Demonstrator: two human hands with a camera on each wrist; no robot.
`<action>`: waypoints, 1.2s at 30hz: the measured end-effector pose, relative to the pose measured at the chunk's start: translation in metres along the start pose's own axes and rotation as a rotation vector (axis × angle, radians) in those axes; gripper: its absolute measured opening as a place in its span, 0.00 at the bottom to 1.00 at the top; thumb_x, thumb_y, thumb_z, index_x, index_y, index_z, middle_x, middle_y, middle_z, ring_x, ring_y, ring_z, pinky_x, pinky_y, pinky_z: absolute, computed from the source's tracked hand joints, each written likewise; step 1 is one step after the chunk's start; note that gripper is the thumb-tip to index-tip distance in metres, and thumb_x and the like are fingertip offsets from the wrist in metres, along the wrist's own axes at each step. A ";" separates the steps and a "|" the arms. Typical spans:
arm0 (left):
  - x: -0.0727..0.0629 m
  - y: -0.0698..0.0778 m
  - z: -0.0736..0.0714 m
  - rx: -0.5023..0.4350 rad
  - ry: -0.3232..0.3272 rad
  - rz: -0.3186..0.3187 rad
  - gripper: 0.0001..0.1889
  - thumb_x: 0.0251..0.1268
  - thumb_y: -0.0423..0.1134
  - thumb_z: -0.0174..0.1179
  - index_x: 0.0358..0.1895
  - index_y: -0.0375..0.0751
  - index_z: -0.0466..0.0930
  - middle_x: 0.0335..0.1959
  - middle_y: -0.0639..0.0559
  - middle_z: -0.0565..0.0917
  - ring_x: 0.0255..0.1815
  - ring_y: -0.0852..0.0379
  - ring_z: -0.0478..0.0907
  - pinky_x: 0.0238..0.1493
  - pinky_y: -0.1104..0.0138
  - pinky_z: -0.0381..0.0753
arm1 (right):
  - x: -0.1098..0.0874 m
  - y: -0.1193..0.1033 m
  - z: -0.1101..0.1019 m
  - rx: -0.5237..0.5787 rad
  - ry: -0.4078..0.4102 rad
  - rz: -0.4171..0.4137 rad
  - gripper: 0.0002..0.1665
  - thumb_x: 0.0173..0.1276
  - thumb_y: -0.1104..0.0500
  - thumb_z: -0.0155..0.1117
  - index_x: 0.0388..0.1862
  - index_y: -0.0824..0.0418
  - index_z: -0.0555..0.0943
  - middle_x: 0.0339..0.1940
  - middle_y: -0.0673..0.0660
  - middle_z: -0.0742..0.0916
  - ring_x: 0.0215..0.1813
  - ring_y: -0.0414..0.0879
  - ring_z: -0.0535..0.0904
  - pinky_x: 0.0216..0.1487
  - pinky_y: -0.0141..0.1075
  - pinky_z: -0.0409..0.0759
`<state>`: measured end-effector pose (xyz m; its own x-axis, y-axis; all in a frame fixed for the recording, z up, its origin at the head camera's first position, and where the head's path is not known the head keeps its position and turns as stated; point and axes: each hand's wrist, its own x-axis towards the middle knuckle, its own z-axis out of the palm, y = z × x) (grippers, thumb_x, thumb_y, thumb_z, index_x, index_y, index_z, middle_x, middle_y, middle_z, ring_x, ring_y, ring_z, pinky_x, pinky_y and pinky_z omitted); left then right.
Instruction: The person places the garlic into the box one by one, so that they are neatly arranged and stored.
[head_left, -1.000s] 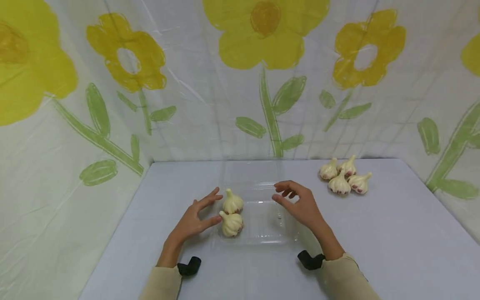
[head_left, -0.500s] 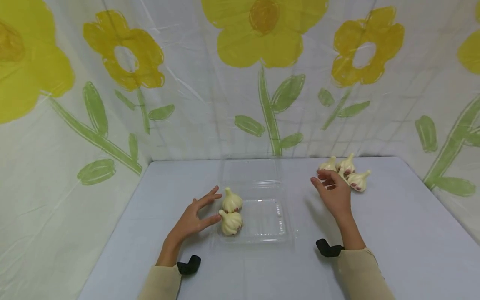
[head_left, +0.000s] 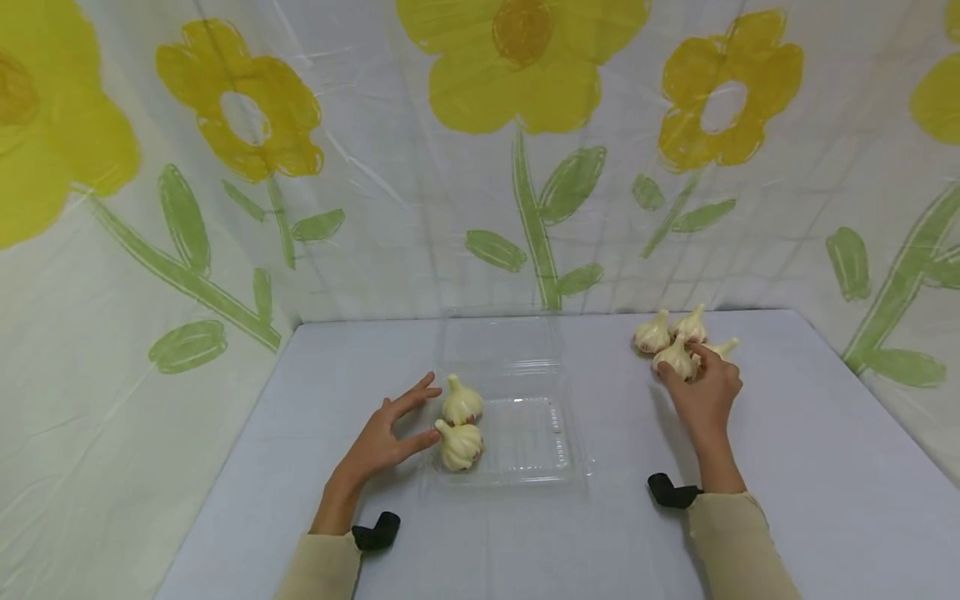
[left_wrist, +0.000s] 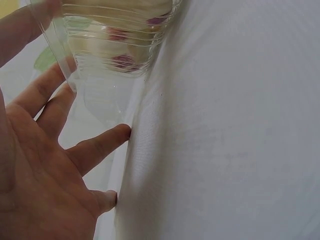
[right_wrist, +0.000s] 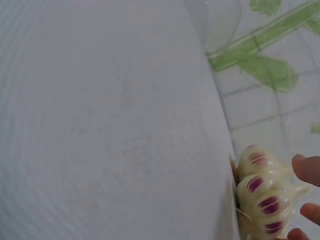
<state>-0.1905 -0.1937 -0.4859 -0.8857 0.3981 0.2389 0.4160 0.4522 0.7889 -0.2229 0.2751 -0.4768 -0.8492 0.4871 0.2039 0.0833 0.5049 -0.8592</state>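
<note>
A clear plastic clamshell container [head_left: 525, 479] lies with its lid folded back. Two cream garlic bulbs [head_left: 461, 446] sit along the left side of its base. My left hand [head_left: 378, 437] rests at that side, fingers spread; some fingertips overlap the container wall [left_wrist: 107, 47] in the left wrist view. My right hand [head_left: 708, 396] is over a cluster of several bulbs at the back right. Its thumb and index finger stand on either side of the front garlic bulb [head_left: 675, 360]. In the right wrist view, fingers [right_wrist: 310, 170] show above the purple-marked bulbs [right_wrist: 267, 205].
A white cloth covers the table [head_left: 337, 358]. Behind it hangs a sheet [head_left: 375, 250] printed with yellow flowers. The container's raised lid [head_left: 495, 337] lies toward the back edge. Black wrist devices [head_left: 375, 532] jut from both sleeves.
My right hand has moved from the container's right side toward the back right and down around the front garlic bulb. My left hand and the two bulbs in the container have stayed in place.
</note>
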 end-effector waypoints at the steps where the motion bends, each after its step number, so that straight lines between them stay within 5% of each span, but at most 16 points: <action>1: 0.000 0.001 0.000 -0.002 -0.001 -0.001 0.31 0.64 0.45 0.69 0.71 0.44 0.74 0.82 0.53 0.62 0.80 0.40 0.62 0.72 0.23 0.32 | 0.001 0.002 -0.001 -0.003 -0.010 0.016 0.39 0.67 0.51 0.71 0.72 0.65 0.72 0.66 0.71 0.73 0.70 0.62 0.58 0.56 0.50 0.65; 5: 0.000 0.001 0.000 -0.006 -0.003 -0.007 0.32 0.65 0.46 0.69 0.71 0.45 0.74 0.82 0.54 0.62 0.80 0.40 0.62 0.73 0.23 0.32 | 0.001 0.008 -0.003 -0.007 -0.034 0.055 0.41 0.67 0.49 0.70 0.73 0.68 0.70 0.66 0.71 0.72 0.69 0.62 0.62 0.59 0.50 0.66; 13: 0.000 0.000 0.000 -0.003 -0.003 -0.001 0.31 0.64 0.45 0.70 0.71 0.45 0.74 0.82 0.53 0.62 0.80 0.40 0.61 0.72 0.23 0.32 | 0.004 0.014 -0.007 -0.029 -0.114 0.035 0.43 0.69 0.49 0.70 0.76 0.65 0.67 0.64 0.69 0.75 0.53 0.53 0.73 0.41 0.25 0.67; 24: -0.001 -0.001 0.001 -0.005 -0.001 -0.002 0.31 0.65 0.45 0.69 0.71 0.48 0.74 0.82 0.54 0.62 0.79 0.40 0.64 0.73 0.23 0.32 | 0.009 0.018 -0.013 -0.108 -0.255 -0.054 0.48 0.71 0.47 0.68 0.82 0.63 0.58 0.69 0.74 0.75 0.52 0.58 0.77 0.37 0.22 0.69; 30: -0.002 -0.002 0.002 -0.003 0.001 -0.005 0.31 0.65 0.44 0.69 0.71 0.46 0.74 0.82 0.54 0.62 0.79 0.40 0.65 0.73 0.24 0.32 | 0.012 0.018 -0.015 -0.132 -0.310 -0.093 0.47 0.74 0.46 0.64 0.81 0.66 0.58 0.71 0.75 0.74 0.58 0.65 0.79 0.45 0.32 0.74; 36: -0.001 -0.002 0.002 -0.001 -0.001 -0.007 0.31 0.65 0.45 0.69 0.71 0.47 0.74 0.82 0.55 0.62 0.79 0.40 0.64 0.73 0.24 0.32 | 0.013 0.015 -0.013 -0.129 -0.332 -0.004 0.48 0.75 0.43 0.61 0.82 0.67 0.55 0.75 0.75 0.69 0.66 0.69 0.74 0.59 0.55 0.76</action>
<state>-0.1902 -0.1940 -0.4889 -0.8881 0.3963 0.2329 0.4100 0.4540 0.7911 -0.2256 0.2982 -0.4806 -0.9710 0.2377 0.0251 0.1272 0.6025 -0.7879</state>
